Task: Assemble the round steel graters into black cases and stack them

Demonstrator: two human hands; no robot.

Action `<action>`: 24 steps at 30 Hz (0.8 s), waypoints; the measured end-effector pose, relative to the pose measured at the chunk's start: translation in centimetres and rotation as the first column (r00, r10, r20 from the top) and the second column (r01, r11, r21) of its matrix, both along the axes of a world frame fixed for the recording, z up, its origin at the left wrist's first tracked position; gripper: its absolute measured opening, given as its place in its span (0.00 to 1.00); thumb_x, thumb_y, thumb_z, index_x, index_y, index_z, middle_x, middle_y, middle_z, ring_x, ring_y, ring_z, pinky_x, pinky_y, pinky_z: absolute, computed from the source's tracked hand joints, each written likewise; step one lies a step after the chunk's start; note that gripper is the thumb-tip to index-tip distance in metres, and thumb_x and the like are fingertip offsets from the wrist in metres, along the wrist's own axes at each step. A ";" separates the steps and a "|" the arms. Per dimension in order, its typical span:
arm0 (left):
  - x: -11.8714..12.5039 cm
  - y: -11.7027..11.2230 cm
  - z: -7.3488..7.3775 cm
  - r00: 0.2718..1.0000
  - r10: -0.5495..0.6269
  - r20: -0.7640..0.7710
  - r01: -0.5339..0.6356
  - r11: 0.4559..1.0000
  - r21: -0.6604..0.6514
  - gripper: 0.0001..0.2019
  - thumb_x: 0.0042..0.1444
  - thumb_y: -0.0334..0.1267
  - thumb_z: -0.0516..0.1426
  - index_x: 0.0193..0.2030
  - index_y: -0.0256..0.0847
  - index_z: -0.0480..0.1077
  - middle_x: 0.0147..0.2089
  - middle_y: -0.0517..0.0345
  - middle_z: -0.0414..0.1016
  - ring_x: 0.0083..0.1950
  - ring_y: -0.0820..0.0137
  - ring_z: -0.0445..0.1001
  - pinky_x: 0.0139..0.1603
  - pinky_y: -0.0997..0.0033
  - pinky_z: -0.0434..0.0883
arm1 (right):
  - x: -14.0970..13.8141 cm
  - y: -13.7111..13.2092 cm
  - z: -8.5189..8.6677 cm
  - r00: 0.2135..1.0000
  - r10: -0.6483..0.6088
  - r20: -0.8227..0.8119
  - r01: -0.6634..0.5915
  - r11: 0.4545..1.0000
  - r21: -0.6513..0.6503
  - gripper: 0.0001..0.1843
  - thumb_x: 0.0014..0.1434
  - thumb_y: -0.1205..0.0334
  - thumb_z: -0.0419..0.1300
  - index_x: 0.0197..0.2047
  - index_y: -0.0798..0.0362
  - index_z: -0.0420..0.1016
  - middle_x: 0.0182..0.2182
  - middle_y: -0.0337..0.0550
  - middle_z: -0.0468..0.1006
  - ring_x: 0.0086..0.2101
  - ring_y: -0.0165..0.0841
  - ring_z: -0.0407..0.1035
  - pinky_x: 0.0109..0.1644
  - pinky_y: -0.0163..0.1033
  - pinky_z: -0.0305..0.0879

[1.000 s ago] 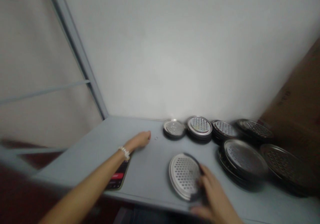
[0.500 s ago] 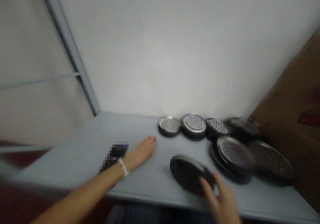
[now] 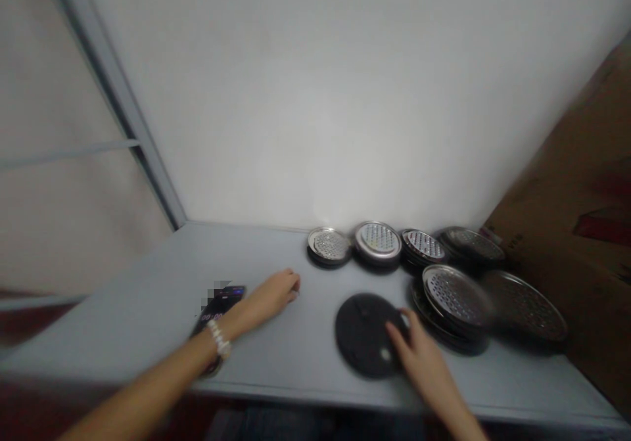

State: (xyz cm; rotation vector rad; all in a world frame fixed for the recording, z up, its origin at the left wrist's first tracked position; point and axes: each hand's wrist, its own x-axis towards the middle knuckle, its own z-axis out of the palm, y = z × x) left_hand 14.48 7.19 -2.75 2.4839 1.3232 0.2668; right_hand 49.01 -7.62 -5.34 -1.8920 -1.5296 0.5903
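My right hand [image 3: 419,355] grips a black round dish [image 3: 367,336] by its right edge, thumb on the near face. The dish's flat dark face, with a pale spot near its lower right, is turned to me; its other side is hidden. My left hand [image 3: 276,293] rests closed above the table, fingers curled under, with nothing visible in it. Near its wrist, which wears a white beaded bracelet [image 3: 218,340], lies a phone [image 3: 211,316]. Closest to the right hand is a stack of round metal graters with dark bases [image 3: 453,296].
Along the wall stand more round graters: a small one [image 3: 328,245], a stack [image 3: 378,242], another [image 3: 424,247] and a darker one [image 3: 472,244]. A large grater [image 3: 527,306] lies at right, beside a cardboard box [image 3: 582,231]. The grey table [image 3: 148,303] ends at a front edge.
The black dish has turned so its flat face shows more fully. My left hand has shifted slightly left, its fingers more curled. The whole view has shifted a little.
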 end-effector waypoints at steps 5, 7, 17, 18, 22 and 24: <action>0.3 1.4 0.8 1.000 0.027 -0.004 -0.027 0.992 -0.127 0.06 0.52 0.32 0.59 0.38 0.40 0.73 0.40 0.54 0.77 0.39 0.63 0.75 0.40 0.68 0.68 | 0.2 5.5 1.8 0.975 0.206 0.083 -0.212 0.975 0.069 0.22 0.66 0.61 0.51 0.59 0.53 0.75 0.53 0.50 0.80 0.55 0.42 0.74 0.62 0.49 0.68; 0.5 1.6 1.1 1.000 0.030 -0.007 -0.030 0.984 -0.175 0.06 0.50 0.34 0.59 0.37 0.40 0.73 0.37 0.56 0.78 0.37 0.64 0.75 0.37 0.70 0.68 | -0.8 8.4 2.9 0.956 0.266 0.122 -0.277 0.958 0.080 0.23 0.61 0.72 0.50 0.52 0.53 0.80 0.49 0.49 0.80 0.52 0.38 0.75 0.61 0.46 0.68; 0.8 -0.4 1.9 0.988 0.150 -0.033 -0.153 0.976 -0.153 0.04 0.53 0.30 0.56 0.36 0.40 0.71 0.32 0.59 0.77 0.36 0.66 0.74 0.37 0.71 0.66 | -11.2 6.1 3.7 0.895 0.313 0.319 -0.363 0.925 0.111 0.23 0.65 0.54 0.59 0.61 0.53 0.74 0.63 0.59 0.70 0.64 0.62 0.56 0.65 0.71 0.52; 0.9 -0.6 2.1 0.986 0.159 -0.039 -0.163 0.977 -0.140 0.05 0.53 0.29 0.56 0.35 0.40 0.71 0.32 0.58 0.77 0.36 0.65 0.74 0.37 0.71 0.65 | -11.5 5.3 3.6 0.877 0.341 0.338 -0.392 0.915 0.094 0.27 0.63 0.54 0.61 0.63 0.53 0.72 0.65 0.59 0.69 0.65 0.64 0.55 0.65 0.71 0.51; 1.5 -1.2 2.6 0.983 0.170 -0.067 -0.176 0.980 -0.091 0.09 0.51 0.23 0.55 0.32 0.41 0.70 0.32 0.56 0.77 0.36 0.65 0.74 0.37 0.70 0.63 | -10.1 3.5 4.0 0.766 0.518 0.380 -0.565 0.825 0.016 0.37 0.55 0.67 0.60 0.69 0.60 0.65 0.69 0.56 0.63 0.69 0.59 0.50 0.71 0.65 0.48; 1.9 -1.5 2.7 0.983 0.170 -0.073 -0.175 0.982 -0.075 0.11 0.49 0.21 0.54 0.31 0.41 0.70 0.33 0.56 0.76 0.36 0.65 0.73 0.37 0.70 0.63 | -8.6 3.1 4.5 0.733 0.583 0.351 -0.622 0.783 -0.003 0.40 0.50 0.73 0.57 0.68 0.60 0.66 0.70 0.54 0.64 0.69 0.54 0.51 0.72 0.63 0.48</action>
